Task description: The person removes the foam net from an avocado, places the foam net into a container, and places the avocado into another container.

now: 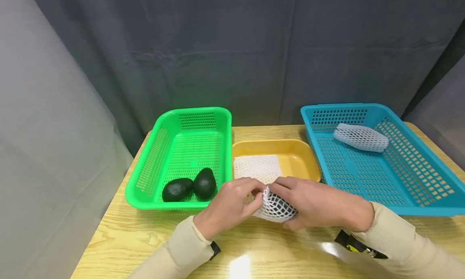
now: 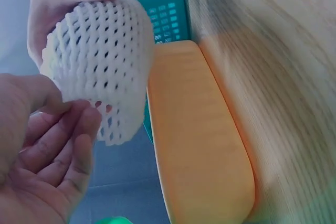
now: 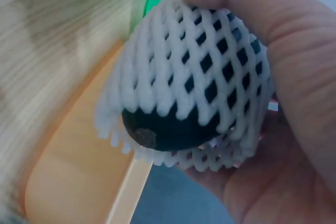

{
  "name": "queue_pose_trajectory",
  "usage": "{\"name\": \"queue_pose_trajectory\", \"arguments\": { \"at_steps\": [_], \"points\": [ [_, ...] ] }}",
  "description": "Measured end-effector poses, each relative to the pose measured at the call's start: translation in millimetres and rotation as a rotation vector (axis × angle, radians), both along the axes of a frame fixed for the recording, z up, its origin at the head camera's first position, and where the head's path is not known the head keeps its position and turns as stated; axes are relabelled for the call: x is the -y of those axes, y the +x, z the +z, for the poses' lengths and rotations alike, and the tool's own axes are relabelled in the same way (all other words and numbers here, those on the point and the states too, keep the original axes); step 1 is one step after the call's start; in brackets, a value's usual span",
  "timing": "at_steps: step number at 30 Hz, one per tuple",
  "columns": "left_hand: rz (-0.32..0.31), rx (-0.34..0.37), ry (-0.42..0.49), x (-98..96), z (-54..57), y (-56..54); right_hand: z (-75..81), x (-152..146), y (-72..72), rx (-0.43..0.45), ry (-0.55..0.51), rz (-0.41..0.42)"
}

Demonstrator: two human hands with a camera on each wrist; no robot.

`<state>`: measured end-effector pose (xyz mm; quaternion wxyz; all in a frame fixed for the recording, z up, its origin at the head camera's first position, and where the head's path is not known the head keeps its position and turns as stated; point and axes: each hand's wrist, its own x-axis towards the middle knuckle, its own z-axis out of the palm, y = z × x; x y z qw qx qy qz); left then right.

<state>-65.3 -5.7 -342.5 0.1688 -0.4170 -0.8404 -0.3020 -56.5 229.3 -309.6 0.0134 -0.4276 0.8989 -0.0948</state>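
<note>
A dark avocado (image 3: 173,132) sits inside a white foam net sleeve (image 1: 275,209), its tip showing at the open end in the right wrist view. My right hand (image 1: 316,202) grips the sleeved avocado, thumb on one side and fingers around the other. With thumb and fingertips, my left hand (image 1: 232,200) pinches the rim of the sleeve at its left end. Both hands are over the front of a yellow tray (image 1: 298,166), where more white foam netting (image 1: 256,166) lies flat.
On the left, a green basket (image 1: 145,198) holds two dark avocados (image 1: 205,184). The blue basket (image 1: 367,176) at the right holds one item in white foam netting (image 1: 361,137). Everything stands on a wooden table (image 1: 145,238) before a grey curtain (image 1: 218,49).
</note>
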Motion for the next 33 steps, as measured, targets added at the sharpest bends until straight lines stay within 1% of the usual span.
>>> {"name": "queue_pose_trajectory", "arguments": {
  "at_steps": [4,6,11,13,17,20,28,30,33],
  "points": [
    [-0.001,-0.011,-0.009,-1.0,-0.4,2.9,-1.7,0,2.2,0.037,0.0,-0.008],
    [-0.005,0.0,-0.019,-1.4,-2.8,4.1,-4.4,-1,2.6,0.054,0.006,-0.012],
    [-0.029,0.08,-0.045,-3.5,-9.2,7.1,-13.1,-4,5.1,0.135,0.02,-0.043],
    [-0.034,0.111,-0.059,-4.4,-10.9,8.2,-17.4,-5,5.6,0.158,0.007,-0.053],
    [-0.032,0.156,-0.081,-4.5,-15.0,9.2,-25.8,-6,4.6,0.15,-0.031,-0.024],
    [-0.025,0.165,-0.092,-4.5,-18.4,9.1,-30.4,-7,2.8,0.149,-0.049,-0.006],
    [0.006,0.159,-0.168,-4.7,-23.3,7.4,-38.1,-7,-2.0,0.167,-0.033,-0.001],
    [0.008,0.166,-0.187,-4.4,-24.3,6.8,-39.7,-7,-3.3,0.169,-0.029,-0.002],
    [0.007,0.195,-0.206,-3.3,-25.5,6.2,-41.8,-6,-4.5,0.158,-0.025,0.0]
  ]
}}
